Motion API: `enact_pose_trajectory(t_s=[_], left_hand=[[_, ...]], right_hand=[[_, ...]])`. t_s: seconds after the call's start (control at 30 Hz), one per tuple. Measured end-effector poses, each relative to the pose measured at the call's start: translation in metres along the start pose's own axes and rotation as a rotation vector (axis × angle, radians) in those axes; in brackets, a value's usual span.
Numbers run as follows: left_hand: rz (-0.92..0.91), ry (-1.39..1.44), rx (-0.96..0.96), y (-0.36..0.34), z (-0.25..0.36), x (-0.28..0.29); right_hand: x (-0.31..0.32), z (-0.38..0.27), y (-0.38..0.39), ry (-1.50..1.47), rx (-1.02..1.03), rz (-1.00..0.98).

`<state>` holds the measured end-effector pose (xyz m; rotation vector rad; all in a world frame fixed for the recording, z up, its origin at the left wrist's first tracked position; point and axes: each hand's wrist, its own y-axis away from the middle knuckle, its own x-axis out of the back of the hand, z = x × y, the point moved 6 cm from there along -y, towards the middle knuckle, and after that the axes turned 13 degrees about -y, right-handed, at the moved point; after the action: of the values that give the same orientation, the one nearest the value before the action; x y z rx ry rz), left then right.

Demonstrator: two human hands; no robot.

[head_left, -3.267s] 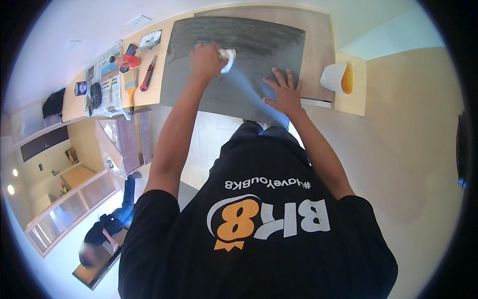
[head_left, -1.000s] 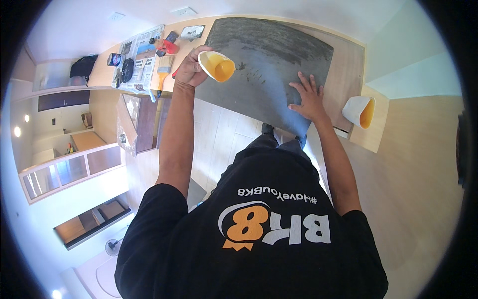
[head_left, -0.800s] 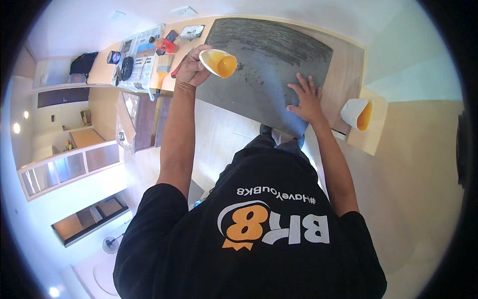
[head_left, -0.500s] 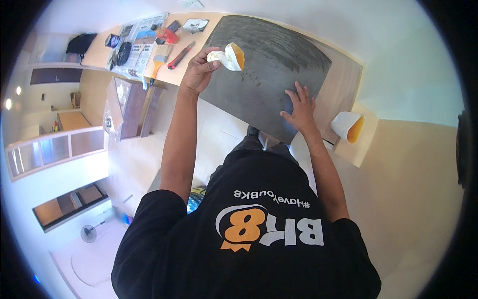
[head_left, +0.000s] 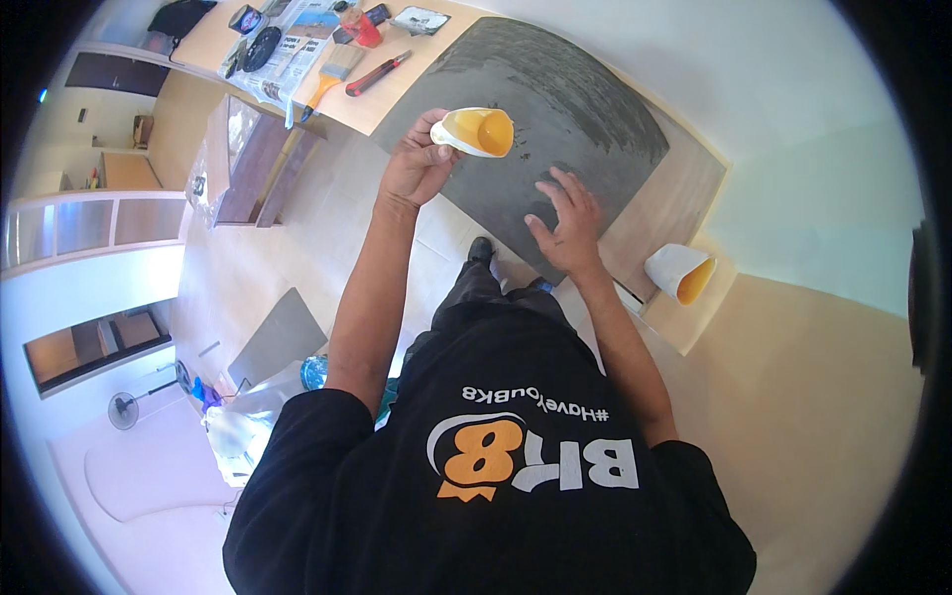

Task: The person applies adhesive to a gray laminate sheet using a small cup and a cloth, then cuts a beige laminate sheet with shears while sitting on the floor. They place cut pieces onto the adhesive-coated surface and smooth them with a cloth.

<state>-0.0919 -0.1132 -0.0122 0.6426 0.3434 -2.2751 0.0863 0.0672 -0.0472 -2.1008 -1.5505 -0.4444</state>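
My left hand (head_left: 426,159) grips a curled white piece with a yellow inside (head_left: 481,132), possibly sandpaper, above the grey board (head_left: 595,119), which has dark, streaky smears at its back. My right hand (head_left: 563,223) is open, fingers spread and slightly bent, over the board's front part; whether it touches is unclear. To the board's left lie a red and black utility knife (head_left: 377,75), a paintbrush with orange handle (head_left: 325,89), newspaper (head_left: 283,69) and a red bottle (head_left: 359,28). Another curled white and yellow piece (head_left: 684,273) lies on the pale ledge at right.
Dark round items and a tin (head_left: 248,20) sit at the counter's left end. A wooden cabinet (head_left: 248,178) stands below it. A loose grey panel (head_left: 273,337), white bags (head_left: 233,441) and a fan (head_left: 124,410) are at lower left. Walls bound the right side.
My left hand has stopped pressing on the board and lifted the piece, turning it. My right hand has shifted slightly. The view has swung, and the co-worker seen earlier is out of sight.
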Motion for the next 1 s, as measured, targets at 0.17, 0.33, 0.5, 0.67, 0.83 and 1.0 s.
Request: enact_pose_trajectory(t_s=[0.17, 0.33, 0.5, 0.67, 0.83, 1.0], left_hand=[[-0.018, -0.104, 0.039, 0.003, 0.01, -0.007], [0.062, -0.756, 0.142, -0.012, 0.031, -0.005], [-0.023, -1.738, -0.173, -0.033, 0.053, -0.045], [-0.13, -1.765, -0.177, -0.05, 0.055, -0.074], [-0.235, -1.71, -0.233, -0.059, 0.056, -0.069], [-0.341, -1.712, -0.224, -0.075, 0.05, -0.058]], right_hand=[[0.005, -0.023, 0.006, -0.088, 0.081, 0.035], [0.041, -0.042, -0.011, -0.26, 0.112, 0.17], [0.056, -0.091, -0.056, 0.121, 0.23, 0.092], [0.021, -0.11, -0.102, 0.42, 0.042, -0.181], [0.007, -0.097, -0.127, 0.44, -0.133, -0.172], [0.006, -0.078, -0.142, 0.406, -0.061, -0.125]])
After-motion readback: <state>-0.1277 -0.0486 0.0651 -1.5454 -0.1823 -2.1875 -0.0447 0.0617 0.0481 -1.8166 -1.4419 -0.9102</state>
